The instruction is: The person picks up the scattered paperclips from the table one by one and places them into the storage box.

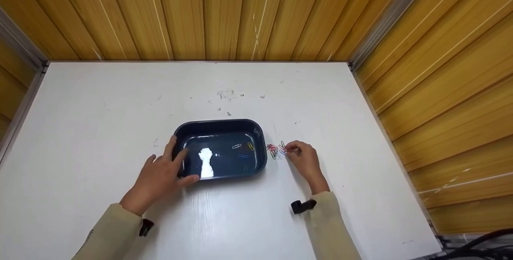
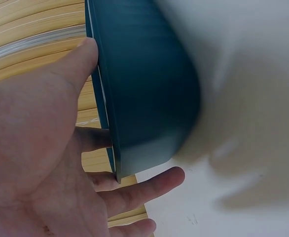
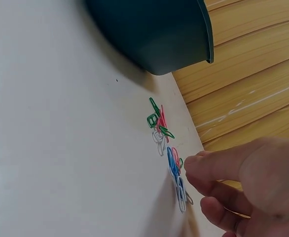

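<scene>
A dark blue-green tray (image 1: 220, 175) stands mid-table, with several paper clips inside, among them a white one (image 1: 237, 146), a yellow one (image 1: 251, 146) and a blue one (image 1: 243, 156). My left hand (image 1: 158, 174) rests on its left end, fingers spread across the rim (image 2: 105, 98) and thumb at the near corner. Just right of the tray lies a loose pile of coloured paper clips (image 3: 160, 126). At the pile's right side, my right hand (image 1: 305, 160) has loosely bent fingers, their tips beside blue, pink and white clips (image 3: 176, 173). No clip shows between them.
The white table (image 1: 100, 132) has dark scuff marks (image 1: 225, 93) behind the tray. Yellow wood-patterned walls (image 1: 224, 15) stand at the back and sides. A black cable (image 1: 485, 240) lies at the lower right corner.
</scene>
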The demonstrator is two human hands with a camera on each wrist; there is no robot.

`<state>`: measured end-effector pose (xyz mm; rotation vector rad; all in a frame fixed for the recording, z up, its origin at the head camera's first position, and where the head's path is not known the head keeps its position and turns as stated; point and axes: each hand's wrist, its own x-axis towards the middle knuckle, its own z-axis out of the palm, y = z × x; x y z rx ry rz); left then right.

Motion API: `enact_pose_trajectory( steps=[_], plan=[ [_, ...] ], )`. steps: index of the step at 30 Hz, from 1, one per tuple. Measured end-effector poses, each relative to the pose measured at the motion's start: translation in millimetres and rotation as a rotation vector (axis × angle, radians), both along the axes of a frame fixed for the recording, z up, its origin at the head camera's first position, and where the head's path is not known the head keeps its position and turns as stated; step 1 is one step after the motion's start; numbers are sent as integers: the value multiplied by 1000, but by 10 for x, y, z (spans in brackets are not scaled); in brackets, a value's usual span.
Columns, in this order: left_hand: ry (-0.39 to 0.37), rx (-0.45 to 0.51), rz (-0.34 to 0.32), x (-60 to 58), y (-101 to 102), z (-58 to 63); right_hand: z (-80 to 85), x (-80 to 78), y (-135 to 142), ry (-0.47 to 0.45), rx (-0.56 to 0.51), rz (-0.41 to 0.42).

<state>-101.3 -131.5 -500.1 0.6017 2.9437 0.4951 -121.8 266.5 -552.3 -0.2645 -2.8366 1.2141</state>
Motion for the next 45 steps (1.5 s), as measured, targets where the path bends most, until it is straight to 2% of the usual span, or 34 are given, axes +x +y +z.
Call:
enact_pose_trajectory(
  steps=[10, 24, 36, 40, 45],
  plan=[
    [-18, -27, 11, 6, 12, 15, -12, -7, 37, -9, 45, 1],
    [-16, -12, 1, -9, 15, 30, 8, -22, 83, 2, 212, -25],
    [2, -9, 5, 2, 8, 26, -10, -60, 56, -13, 277, 25],
    [2, -11, 6, 3, 6, 15, -8, -69, 38, -16, 254, 25],
    [1, -17, 6, -5, 3, 13, 20, -76, 26, 18, 159, 13]
  ],
)
